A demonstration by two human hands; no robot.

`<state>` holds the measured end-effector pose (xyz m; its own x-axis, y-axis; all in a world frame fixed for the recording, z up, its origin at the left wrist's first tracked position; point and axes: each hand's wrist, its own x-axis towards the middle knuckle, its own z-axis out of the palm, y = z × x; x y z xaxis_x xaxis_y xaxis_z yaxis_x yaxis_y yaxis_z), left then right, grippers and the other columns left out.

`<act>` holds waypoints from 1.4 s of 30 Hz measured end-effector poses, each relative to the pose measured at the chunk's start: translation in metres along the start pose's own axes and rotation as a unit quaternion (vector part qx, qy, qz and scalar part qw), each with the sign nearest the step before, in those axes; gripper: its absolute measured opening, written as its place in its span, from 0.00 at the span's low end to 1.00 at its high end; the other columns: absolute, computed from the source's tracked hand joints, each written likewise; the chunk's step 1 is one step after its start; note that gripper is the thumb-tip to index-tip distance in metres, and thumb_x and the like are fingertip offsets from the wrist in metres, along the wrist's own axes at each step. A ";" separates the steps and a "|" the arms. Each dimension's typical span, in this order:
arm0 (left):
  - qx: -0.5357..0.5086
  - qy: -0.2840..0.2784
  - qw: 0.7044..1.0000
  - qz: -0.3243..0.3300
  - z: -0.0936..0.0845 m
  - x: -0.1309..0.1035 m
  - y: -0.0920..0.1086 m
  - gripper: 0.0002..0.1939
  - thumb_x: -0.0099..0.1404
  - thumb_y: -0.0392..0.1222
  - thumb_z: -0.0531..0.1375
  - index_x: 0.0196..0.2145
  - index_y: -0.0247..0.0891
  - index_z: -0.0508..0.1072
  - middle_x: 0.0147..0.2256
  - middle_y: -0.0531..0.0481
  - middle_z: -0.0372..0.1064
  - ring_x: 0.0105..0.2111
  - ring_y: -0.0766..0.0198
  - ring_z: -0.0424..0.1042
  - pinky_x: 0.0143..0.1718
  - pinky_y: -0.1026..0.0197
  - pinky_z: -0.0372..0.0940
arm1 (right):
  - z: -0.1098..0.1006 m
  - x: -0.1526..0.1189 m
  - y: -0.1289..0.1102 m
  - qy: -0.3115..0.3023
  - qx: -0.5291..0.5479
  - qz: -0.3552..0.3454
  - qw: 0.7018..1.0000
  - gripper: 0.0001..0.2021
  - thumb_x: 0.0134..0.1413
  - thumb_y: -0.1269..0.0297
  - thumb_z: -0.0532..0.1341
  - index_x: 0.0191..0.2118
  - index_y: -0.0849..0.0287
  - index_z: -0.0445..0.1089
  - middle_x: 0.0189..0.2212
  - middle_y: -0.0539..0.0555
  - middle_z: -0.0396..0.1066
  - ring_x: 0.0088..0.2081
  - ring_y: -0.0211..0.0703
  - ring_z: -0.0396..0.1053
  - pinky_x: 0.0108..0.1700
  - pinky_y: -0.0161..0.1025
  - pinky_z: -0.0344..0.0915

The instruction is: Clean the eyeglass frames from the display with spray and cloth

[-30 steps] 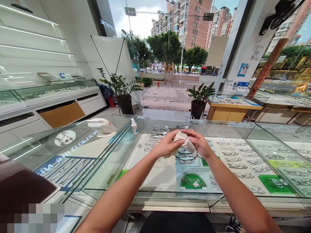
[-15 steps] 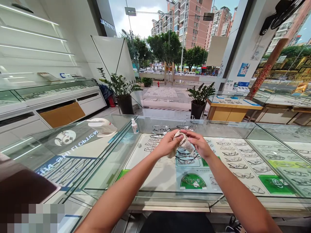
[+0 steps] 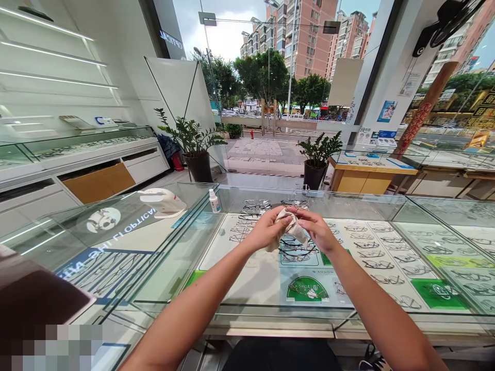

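Above the glass display case, my left hand (image 3: 266, 228) is closed on a crumpled whitish cloth (image 3: 294, 230). My right hand (image 3: 316, 226) pinches at the cloth's right side and top, close to the left fingertips. Something thin shows at the fingertips above the cloth; it is too small to make out. Beneath the hands, rows of eyeglasses (image 3: 297, 252) lie inside the case. A small white spray bottle (image 3: 214, 201) stands upright on the glass, left of my hands.
A white device (image 3: 162, 201) rests on the glass at the left. The glass case (image 3: 270, 310) runs across in front of me. Two potted plants (image 3: 199, 154) stand beyond it. A dark brown object (image 3: 34, 288) covers the lower left.
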<state>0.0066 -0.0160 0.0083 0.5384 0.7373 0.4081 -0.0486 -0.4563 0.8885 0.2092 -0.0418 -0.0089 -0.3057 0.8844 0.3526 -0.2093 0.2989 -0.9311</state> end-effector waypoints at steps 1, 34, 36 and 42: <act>0.001 0.003 1.000 -0.003 0.000 0.000 0.000 0.21 0.70 0.57 0.62 0.45 0.34 0.75 0.33 0.51 0.70 0.32 0.64 0.65 0.36 0.63 0.60 | 0.000 0.000 0.000 0.000 -0.003 0.000 1.000 0.21 0.58 0.54 0.69 0.57 0.47 0.79 0.60 0.53 0.76 0.65 0.58 0.68 0.68 0.54 0.60; -0.039 -0.025 0.997 -0.053 0.000 -0.003 0.000 0.30 0.65 0.55 0.68 0.59 0.36 0.73 0.40 0.47 0.75 0.35 0.63 0.70 0.37 0.64 0.64 | 0.004 -0.001 -0.004 0.037 0.025 0.016 0.999 0.19 0.54 0.52 0.70 0.51 0.49 0.82 0.51 0.55 0.80 0.55 0.56 0.74 0.58 0.49 0.68; -0.029 -0.016 0.998 -0.052 0.000 -0.002 0.001 0.28 0.65 0.56 0.68 0.56 0.35 0.75 0.39 0.48 0.76 0.35 0.63 0.70 0.37 0.63 0.64 | 0.002 -0.001 -0.002 0.034 0.011 0.011 0.999 0.19 0.54 0.52 0.70 0.51 0.48 0.82 0.53 0.55 0.80 0.58 0.56 0.72 0.61 0.50 0.66; -0.001 -0.007 1.000 -0.022 -0.001 0.000 -0.001 0.24 0.69 0.59 0.63 0.48 0.35 0.80 0.38 0.47 0.77 0.38 0.59 0.73 0.44 0.60 0.66 | -0.001 0.000 0.001 0.019 -0.010 -0.017 1.000 0.16 0.57 0.54 0.69 0.51 0.47 0.83 0.56 0.53 0.78 0.63 0.56 0.69 0.67 0.51 0.61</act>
<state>0.0057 -0.0147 0.0081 0.5511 0.7500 0.3658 -0.0260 -0.4227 0.9059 0.2100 -0.0409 -0.0100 -0.2625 0.8870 0.3799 -0.2002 0.3350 -0.9207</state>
